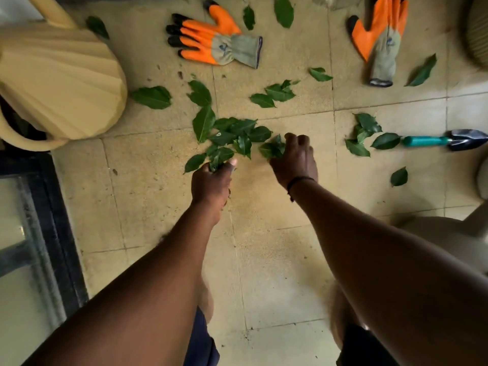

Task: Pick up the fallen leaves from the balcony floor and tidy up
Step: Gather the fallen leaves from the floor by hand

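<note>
Green leaves lie scattered over the beige tiled balcony floor (264,207). My left hand (211,186) grips a bunch of leaves (220,157) by their stems. Just beyond it a loose pile of leaves (237,130) lies on the tile. My right hand (294,159) reaches down with curled fingers around a few leaves (272,149) at the pile's right edge. More leaves lie apart: one (151,97) near the watering can, a pair (274,95) further out, a cluster (365,133) on the right, and a single leaf (399,177) at the near right.
A beige watering can (58,80) stands at the left. Two orange and grey work gloves (214,40) (380,38) lie at the far side. A trowel with a teal handle (446,140) lies on the right. A dark door frame (52,220) borders the left.
</note>
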